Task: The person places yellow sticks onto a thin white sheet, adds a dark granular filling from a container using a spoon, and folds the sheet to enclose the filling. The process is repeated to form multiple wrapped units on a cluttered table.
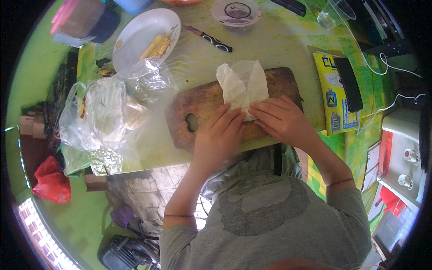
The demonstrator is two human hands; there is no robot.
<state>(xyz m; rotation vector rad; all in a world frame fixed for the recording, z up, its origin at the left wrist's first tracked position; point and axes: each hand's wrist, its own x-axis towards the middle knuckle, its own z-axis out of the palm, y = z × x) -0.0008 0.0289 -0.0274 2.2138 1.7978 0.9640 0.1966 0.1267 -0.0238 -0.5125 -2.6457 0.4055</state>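
Note:
A pale, thin folded sheet, like a wrapper or flatbread [243, 83], lies on a dark wooden cutting board [198, 105] with a hole near its left end. My left hand [219, 135] rests flat on the board and presses the sheet's near edge with its fingertips. My right hand [281, 119] lies beside it, fingers pointing left onto the same near edge. Both hands touch the sheet and almost meet over it. Two flaps of the sheet stand folded up at the far side.
Clear plastic bags with food [108, 110] lie left of the board. Behind them sits a white plate with yellow strips [146, 36], a knife [211, 39] and a lidded tub [236, 12]. A yellow packet with a dark phone [346, 85] lies right. The table edge runs under my forearms.

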